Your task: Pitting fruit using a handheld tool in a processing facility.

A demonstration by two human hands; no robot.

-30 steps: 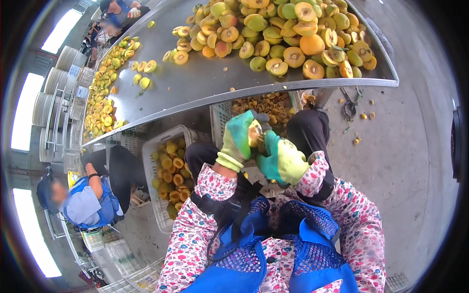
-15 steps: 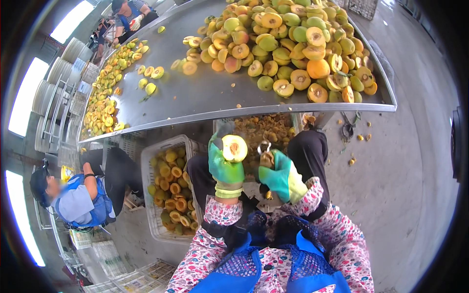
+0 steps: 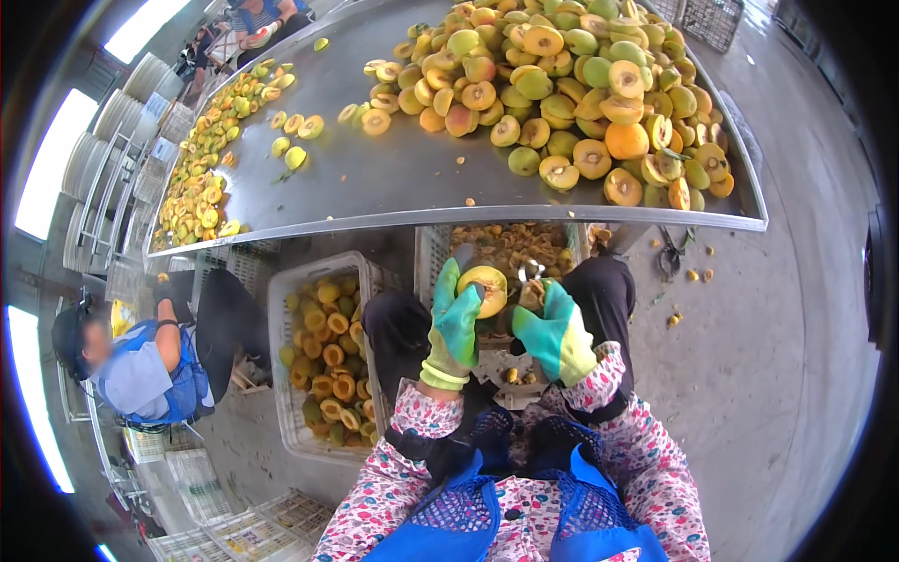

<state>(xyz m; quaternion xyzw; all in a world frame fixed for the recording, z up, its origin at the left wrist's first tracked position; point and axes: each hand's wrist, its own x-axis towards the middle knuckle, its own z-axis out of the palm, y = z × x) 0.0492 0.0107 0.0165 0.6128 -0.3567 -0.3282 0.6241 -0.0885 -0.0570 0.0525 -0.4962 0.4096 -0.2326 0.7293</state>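
Note:
A halved yellow peach (image 3: pixel 486 289) is held in the gloved fingers of my left hand (image 3: pixel 455 323), its cut face partly showing. My right hand (image 3: pixel 556 334), in a matching green glove, is closed around a small pitting tool (image 3: pixel 531 284) with a metal loop at its tip. The loop is close beside the peach; I cannot tell whether they touch. Under both hands stands a crate (image 3: pixel 428 258) of brownish scraps that look like pits. Left of my knee, a white crate (image 3: pixel 284 407) holds many hollowed peach halves (image 3: pixel 330 356).
A metal table (image 3: pixel 346 192) spans the front, with a big heap of peach halves (image 3: pixel 562 94) at right and smaller pieces (image 3: pixel 201 201) at left. A co-worker (image 3: pixel 154 365) sits at my left, another (image 3: pixel 262 23) at the far left. Scraps and scissors (image 3: pixel 669 258) lie on the floor.
My left hand has moved right, bringing the peach half near the pitting tool and tilting its cut face. My right hand has shifted slightly right. The view has shifted a little.

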